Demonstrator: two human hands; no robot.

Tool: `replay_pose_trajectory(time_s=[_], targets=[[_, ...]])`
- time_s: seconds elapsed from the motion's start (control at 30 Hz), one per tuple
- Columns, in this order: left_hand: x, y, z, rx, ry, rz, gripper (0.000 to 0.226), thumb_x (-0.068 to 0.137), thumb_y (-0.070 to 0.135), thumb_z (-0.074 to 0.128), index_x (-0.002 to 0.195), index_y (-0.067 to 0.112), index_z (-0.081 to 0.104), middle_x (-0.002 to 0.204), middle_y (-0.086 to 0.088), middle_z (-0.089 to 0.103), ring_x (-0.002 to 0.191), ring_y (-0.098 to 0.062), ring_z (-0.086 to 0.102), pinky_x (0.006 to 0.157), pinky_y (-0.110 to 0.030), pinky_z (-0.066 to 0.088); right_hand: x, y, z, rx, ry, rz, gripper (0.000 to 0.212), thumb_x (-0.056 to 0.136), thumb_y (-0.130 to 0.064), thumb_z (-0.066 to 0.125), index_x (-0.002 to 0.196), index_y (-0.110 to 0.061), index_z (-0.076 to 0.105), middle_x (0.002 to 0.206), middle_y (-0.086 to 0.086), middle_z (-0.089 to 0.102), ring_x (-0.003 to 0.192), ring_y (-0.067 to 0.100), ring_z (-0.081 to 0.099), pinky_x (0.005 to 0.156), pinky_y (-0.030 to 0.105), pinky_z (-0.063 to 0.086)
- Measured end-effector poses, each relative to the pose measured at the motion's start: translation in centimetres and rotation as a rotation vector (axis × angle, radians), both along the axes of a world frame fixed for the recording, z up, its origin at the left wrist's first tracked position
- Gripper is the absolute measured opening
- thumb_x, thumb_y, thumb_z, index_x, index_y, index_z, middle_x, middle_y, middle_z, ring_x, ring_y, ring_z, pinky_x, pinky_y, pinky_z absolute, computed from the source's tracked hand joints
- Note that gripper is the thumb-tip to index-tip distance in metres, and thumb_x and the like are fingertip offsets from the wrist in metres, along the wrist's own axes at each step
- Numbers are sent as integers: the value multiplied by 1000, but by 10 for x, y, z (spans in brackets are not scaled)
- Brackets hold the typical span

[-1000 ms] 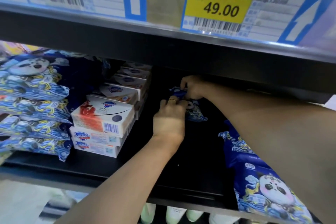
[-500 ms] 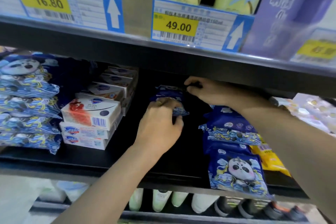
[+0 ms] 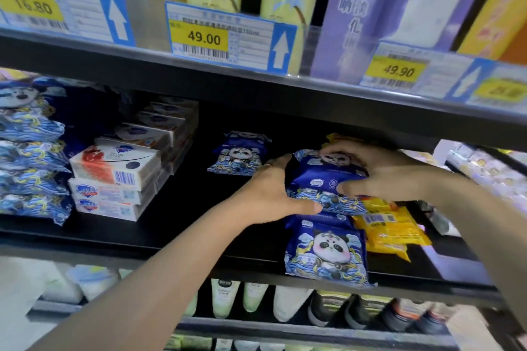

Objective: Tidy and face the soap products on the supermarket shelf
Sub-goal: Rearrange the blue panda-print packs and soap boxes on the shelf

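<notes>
On the black shelf (image 3: 182, 225) both hands hold one blue panda soap pack (image 3: 319, 179) right of centre. My left hand (image 3: 271, 194) grips its left edge, thumb along the lower rim. My right hand (image 3: 382, 171) covers its top and right side, fingers curled over it. Another blue panda pack (image 3: 239, 155) stands alone further back, to the left. A third panda pack (image 3: 325, 251) lies at the shelf's front edge below the held one. A yellow pack (image 3: 390, 228) lies beside it on the right.
Stacked white soap boxes (image 3: 114, 177) fill the left-middle of the shelf, running back in a row. A pile of blue panda packs (image 3: 28, 157) sits at far left. Price tags (image 3: 225, 37) hang on the shelf above. Bottles (image 3: 251, 299) stand on the shelf below.
Both hands left the pack at the back, which now stands alone, and moved right and forward onto another blue panda pack. The view swung right and up.
</notes>
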State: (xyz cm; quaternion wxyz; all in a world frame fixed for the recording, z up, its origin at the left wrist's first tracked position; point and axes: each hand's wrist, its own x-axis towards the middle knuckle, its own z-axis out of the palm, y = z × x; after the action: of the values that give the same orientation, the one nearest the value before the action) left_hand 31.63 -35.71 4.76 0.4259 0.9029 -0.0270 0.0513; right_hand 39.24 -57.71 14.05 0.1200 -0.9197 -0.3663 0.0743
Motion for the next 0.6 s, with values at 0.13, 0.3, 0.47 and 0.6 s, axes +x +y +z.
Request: replay_pose_trajectory(time_s=[0.13, 0.3, 0.47, 0.6], targets=[[19, -5, -4, 38, 76, -3, 126, 61, 62, 93, 162, 33, 24, 160, 4, 44, 142, -18, 47, 116, -37, 44, 5, -4, -8, 113, -17, -43, 62, 85, -35, 81, 130, -60, 47, 137, -26, 53, 123, 4, 56, 105, 37, 51], [30, -8, -11, 22, -5, -13, 77, 65, 50, 96, 132, 34, 61, 131, 11, 67, 120, -11, 63, 107, -39, 52, 13, -3, -12, 235, -40, -109, 61, 85, -36, 81, 133, -56, 48, 140, -25, 55, 128, 2, 54, 112, 37, 47], [24, 7, -6, 30, -88, 57, 89, 55, 61, 92, 133, 43, 56, 128, 17, 63, 117, -5, 60, 102, -28, 52, 23, 20, -9, 216, -117, -259, 58, 89, -54, 72, 140, -35, 52, 140, -6, 59, 124, 20, 58, 108, 39, 46], [1, 50, -8, -91, -126, 157, 84, 59, 51, 98, 132, 41, 58, 115, 27, 67, 102, 14, 64, 90, -11, 49, 32, 65, -4, 205, 128, -332, 48, 100, -45, 61, 134, -12, 61, 134, 11, 64, 109, 25, 61, 99, 34, 46]])
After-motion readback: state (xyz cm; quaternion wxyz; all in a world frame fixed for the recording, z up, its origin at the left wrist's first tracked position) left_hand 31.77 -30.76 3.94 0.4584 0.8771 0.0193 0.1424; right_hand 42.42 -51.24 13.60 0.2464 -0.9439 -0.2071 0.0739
